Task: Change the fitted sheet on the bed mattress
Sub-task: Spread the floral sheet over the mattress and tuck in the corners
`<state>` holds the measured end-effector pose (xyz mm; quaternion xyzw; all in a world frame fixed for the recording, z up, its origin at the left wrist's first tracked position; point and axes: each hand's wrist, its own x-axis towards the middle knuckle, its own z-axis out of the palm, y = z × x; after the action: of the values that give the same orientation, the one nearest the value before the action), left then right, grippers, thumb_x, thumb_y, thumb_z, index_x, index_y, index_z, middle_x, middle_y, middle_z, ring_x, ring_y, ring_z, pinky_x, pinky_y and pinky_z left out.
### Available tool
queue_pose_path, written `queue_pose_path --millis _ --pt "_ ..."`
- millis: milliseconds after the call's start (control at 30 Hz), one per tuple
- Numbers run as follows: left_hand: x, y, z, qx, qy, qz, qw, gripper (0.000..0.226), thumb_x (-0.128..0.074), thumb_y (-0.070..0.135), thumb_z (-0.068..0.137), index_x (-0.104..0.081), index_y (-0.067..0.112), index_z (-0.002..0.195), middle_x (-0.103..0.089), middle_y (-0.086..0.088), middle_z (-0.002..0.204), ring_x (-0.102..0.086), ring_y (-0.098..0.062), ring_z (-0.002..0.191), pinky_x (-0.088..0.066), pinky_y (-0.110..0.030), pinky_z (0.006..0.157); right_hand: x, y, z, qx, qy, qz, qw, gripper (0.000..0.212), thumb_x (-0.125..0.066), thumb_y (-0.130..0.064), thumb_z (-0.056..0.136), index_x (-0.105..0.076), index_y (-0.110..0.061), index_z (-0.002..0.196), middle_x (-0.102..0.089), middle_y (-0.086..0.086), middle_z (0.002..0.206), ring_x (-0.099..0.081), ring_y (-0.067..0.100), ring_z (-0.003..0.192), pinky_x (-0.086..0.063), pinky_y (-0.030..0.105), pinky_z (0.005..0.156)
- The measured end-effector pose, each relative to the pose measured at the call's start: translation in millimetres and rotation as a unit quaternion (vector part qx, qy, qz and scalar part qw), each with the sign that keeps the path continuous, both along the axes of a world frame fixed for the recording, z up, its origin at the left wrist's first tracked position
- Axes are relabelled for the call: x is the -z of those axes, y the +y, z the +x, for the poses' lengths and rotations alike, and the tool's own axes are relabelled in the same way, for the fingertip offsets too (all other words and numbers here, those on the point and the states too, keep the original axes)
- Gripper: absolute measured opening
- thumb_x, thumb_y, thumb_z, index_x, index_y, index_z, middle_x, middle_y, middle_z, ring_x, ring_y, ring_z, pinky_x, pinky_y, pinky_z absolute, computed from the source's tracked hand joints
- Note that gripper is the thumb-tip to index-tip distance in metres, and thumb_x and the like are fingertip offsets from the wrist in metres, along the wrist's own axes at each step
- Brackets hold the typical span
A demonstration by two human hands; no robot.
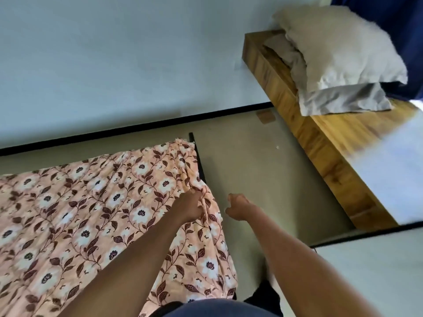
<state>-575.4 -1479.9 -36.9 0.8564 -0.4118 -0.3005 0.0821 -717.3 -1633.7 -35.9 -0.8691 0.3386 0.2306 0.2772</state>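
Note:
A pink fitted sheet (96, 202) with white flowers and brown leaves covers the mattress at the left and lower middle. Its right edge is bunched into folds along the dark bed frame (198, 156). My left hand (190, 208) grips a fold of the sheet at that right edge. My right hand (238, 207) hovers just right of the sheet over the floor, fingers curled, holding nothing.
A long wooden bench (320, 138) runs along the right, with two grey-white pillows (338, 62) stacked on its far end. Bare beige floor (263, 170) lies between bed and bench. A pale wall with black skirting stands behind. Dark blue curtain hangs at top right.

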Motion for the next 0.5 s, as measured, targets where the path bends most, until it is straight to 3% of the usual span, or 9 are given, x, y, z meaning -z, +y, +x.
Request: queue_pose_path --millis 100,267,400,500 --pt "0.3 -25.0 0.7 -0.055 -0.014 0.016 0.998 0.051 -0.062 0.035 0.094 -0.051 0.022 0.143 -0.060 -0.014 0.133 -0.056 -0.034 0.125 -0.049 -0.045 0.101 2.9 -41.6 21.9 -0.054 -0.021 0.008 0.998 0.037 -0.055 -0.020 0.098 -0.056 -0.003 0.131 -0.058 0.018 0.134 -0.057 0.034 0.123 -0.048 0.031 0.092" --pt "-2.8 -75.6 -14.0 -0.153 -0.024 0.027 0.988 0.053 -0.061 0.033 0.097 -0.048 0.020 0.146 -0.058 -0.016 0.135 -0.054 -0.035 0.127 -0.047 -0.045 0.103 11.1 -109.2 40.5 -0.129 -0.020 0.051 0.990 0.046 -0.059 -0.027 0.098 -0.053 -0.005 0.139 -0.056 0.019 0.141 -0.052 0.034 0.133 -0.044 0.033 0.106" --pt "-8.9 -108.3 -28.6 -0.210 -0.003 0.032 0.977 0.053 -0.061 0.036 0.094 -0.050 0.019 0.143 -0.061 -0.014 0.129 -0.056 -0.035 0.124 -0.049 -0.047 0.101 3.4 -159.5 45.4 -0.159 -0.014 0.066 0.985 0.044 -0.058 -0.015 0.097 -0.054 -0.004 0.140 -0.056 0.020 0.142 -0.054 0.033 0.131 -0.046 0.029 0.099" --pt "-15.5 -133.1 -32.4 -0.232 0.000 0.038 0.972 0.052 -0.061 0.033 0.094 -0.050 0.018 0.143 -0.062 -0.014 0.125 -0.057 -0.035 0.120 -0.050 -0.044 0.097 2.6 -189.5 57.2 -0.163 -0.018 0.082 0.983 0.047 -0.058 -0.018 0.097 -0.053 -0.006 0.142 -0.055 0.017 0.143 -0.055 0.030 0.131 -0.046 0.029 0.099"
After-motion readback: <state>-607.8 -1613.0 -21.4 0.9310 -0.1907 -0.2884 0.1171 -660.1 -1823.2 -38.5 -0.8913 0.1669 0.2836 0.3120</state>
